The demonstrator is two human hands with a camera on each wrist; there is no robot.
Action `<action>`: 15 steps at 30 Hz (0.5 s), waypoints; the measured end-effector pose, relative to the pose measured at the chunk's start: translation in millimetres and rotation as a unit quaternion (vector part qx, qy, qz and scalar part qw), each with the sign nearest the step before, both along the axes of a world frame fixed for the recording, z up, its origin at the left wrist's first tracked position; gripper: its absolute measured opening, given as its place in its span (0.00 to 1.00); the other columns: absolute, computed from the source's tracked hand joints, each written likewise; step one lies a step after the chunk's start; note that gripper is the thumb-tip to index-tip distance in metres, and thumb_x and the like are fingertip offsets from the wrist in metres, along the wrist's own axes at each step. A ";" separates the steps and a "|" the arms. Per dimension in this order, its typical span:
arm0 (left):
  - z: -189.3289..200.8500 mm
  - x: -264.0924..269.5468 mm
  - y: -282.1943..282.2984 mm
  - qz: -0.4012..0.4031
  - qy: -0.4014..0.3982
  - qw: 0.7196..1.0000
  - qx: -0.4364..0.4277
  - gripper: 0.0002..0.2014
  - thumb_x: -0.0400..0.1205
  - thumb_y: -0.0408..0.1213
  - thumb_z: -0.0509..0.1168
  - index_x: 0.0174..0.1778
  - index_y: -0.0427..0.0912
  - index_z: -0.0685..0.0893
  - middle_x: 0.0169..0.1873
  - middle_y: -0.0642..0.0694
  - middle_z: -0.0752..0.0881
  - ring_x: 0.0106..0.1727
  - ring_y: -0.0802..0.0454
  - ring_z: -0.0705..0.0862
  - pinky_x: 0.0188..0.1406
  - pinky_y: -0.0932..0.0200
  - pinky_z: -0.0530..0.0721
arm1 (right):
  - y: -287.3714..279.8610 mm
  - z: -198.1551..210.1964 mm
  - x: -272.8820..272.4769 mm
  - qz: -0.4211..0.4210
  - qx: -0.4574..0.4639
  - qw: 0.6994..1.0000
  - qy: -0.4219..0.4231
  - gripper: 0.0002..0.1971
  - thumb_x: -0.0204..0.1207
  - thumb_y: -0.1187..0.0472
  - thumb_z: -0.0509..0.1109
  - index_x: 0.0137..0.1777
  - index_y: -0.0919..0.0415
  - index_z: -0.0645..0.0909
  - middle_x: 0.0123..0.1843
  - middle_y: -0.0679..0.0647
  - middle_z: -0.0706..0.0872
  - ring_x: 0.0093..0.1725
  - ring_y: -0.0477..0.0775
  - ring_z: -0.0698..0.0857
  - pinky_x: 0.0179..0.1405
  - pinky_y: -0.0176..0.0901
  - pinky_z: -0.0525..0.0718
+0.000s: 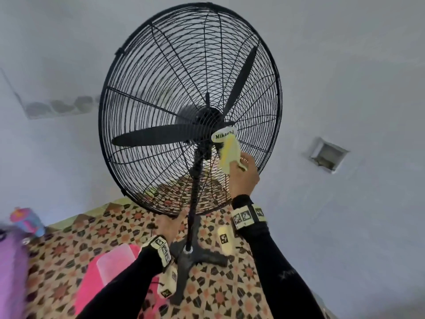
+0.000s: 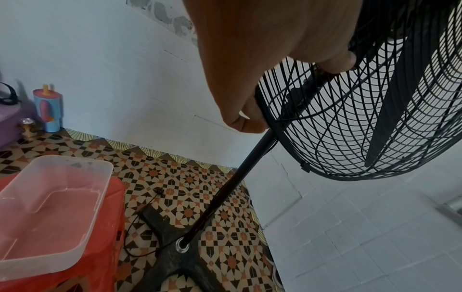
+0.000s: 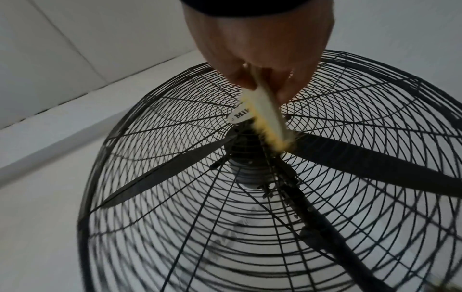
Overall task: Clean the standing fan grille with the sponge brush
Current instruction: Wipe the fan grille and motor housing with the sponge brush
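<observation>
Pale yellow sponge brush against round black wire fan grille, beside white badge.
Right hand grasping brush; left hand gripping grille's lower rim.

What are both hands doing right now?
Left hand: grips the fan grille at its bottom rim.
Right hand: holds the sponge brush.

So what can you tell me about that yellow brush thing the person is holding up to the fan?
The sponge brush is pale yellow, with a flat, light-coloured body and a strip of rougher, deeper yellow sponge along one edge. The right hand pinches its lower end between fingers and thumb. It is tilted up and leftward, its sponge edge against the black wire grille at the centre, partly covering the white badge. It looks slightly motion-blurred, so finer detail cannot be told.
</observation>
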State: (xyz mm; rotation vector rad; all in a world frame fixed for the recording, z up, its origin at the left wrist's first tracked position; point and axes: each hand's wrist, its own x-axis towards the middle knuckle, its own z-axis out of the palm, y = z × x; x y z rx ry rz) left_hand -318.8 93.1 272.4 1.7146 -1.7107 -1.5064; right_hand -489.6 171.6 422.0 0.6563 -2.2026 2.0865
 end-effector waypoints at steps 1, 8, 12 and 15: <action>1.3 1.5 1.1 0.013 -0.004 1.000 -0.002 0.61 0.72 0.74 0.69 0.80 0.18 0.68 0.75 0.19 0.74 0.75 0.18 0.75 0.72 0.28 0.77 | -1.9 1.0 0.8 -0.015 0.001 1.000 0.002 0.11 0.79 0.65 0.74 0.59 0.55 0.84 0.51 0.49 0.89 0.44 0.42 0.88 0.37 0.46 0.93; 12.4 3.9 7.8 0.010 0.034 0.998 0.044 0.47 0.76 0.69 0.68 0.65 0.21 0.77 0.59 0.24 0.88 0.42 0.42 0.90 0.52 0.56 0.78 | 4.4 5.0 -7.1 0.000 -0.005 1.000 -0.011 0.10 0.80 0.66 0.73 0.58 0.57 0.83 0.58 0.53 0.89 0.48 0.48 0.88 0.36 0.38 0.91; 14.1 3.7 11.8 0.002 0.014 1.000 0.006 0.65 0.72 0.77 0.65 0.82 0.18 0.63 0.71 0.20 0.79 0.70 0.24 0.82 0.67 0.33 0.82 | 5.0 -1.0 -1.8 0.063 0.041 0.997 0.028 0.10 0.77 0.65 0.74 0.54 0.51 0.82 0.51 0.41 0.87 0.48 0.44 0.88 0.43 0.46 0.93; 16.6 1.9 8.3 -0.002 0.034 0.999 0.004 0.59 0.78 0.70 0.67 0.82 0.16 0.59 0.72 0.19 0.75 0.71 0.25 0.80 0.69 0.34 0.78 | 8.1 1.2 -12.4 0.027 -0.004 1.000 -0.002 0.11 0.77 0.67 0.75 0.54 0.52 0.83 0.52 0.41 0.87 0.49 0.43 0.87 0.42 0.42 0.93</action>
